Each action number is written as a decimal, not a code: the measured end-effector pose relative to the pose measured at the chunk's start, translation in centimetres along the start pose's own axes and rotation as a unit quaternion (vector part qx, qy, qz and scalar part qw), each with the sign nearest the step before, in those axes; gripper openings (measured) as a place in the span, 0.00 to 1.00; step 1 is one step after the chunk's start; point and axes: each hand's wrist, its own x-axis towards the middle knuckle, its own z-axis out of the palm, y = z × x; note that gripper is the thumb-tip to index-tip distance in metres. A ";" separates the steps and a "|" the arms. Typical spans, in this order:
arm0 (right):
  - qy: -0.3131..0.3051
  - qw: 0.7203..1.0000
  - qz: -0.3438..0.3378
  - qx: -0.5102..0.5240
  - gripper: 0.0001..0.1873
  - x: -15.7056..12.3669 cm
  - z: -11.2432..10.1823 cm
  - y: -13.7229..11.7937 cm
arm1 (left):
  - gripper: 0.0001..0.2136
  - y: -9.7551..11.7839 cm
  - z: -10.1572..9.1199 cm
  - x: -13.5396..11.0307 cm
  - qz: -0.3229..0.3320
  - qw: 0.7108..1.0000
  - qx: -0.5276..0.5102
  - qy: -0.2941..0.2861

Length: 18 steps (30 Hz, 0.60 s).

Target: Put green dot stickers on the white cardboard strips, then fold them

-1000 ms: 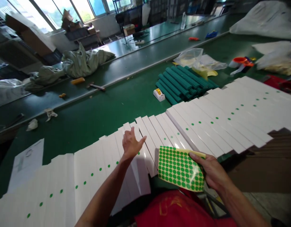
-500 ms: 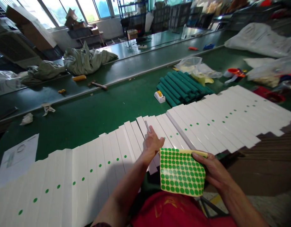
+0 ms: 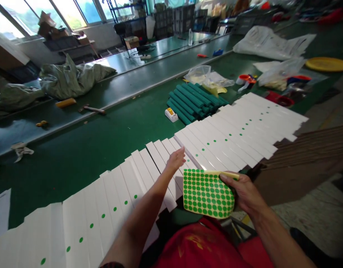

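- The sheet of green dot stickers [image 3: 207, 193] was held low in front of the body, just beside the near end of the white strips, and was slightly bowed.
- It was pinched by the right hand [image 3: 245, 195], with the thumb across its face and the fingers behind it.
- The left hand [image 3: 175, 160] was stretched out over the white strips [image 3: 85, 223], empty, its fingers loosely pressed together and its fingertips resting on a strip.
- The strips were laid overlapping in a long fanned row on the green workbench [image 3: 104, 149], and a line of green dots was seen running along them on both sides of the left hand.
- A bundle of green bars [image 3: 194, 100] was placed beyond the row, near a small white-and-yellow box [image 3: 171, 115].
- A hammer [image 3: 95, 109] and grey sacks [image 3: 71, 80] were seen farther off, on the next bench.
- A red shirt [image 3: 202, 245] was visible below the hands.
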 end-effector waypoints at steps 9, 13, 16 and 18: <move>-0.040 0.992 -0.012 -0.122 0.22 2.3 3.4 1.2 | 0.38 -0.4 -5.3 -9.0 0.044 0.996 -0.004 -0.081; 0.001 0.938 -0.167 -0.302 0.35 3.0 4.5 1.0 | 0.37 -0.5 -6.5 -10.2 0.059 0.997 0.055 0.000; 0.013 0.837 -0.318 -0.445 0.34 3.2 5.8 0.7 | 0.37 -0.3 -7.4 -11.0 0.067 0.995 0.076 0.019; -0.002 0.770 -0.392 -0.503 0.26 3.0 6.9 0.6 | 0.37 -0.2 -7.7 -11.4 0.070 0.994 0.080 0.031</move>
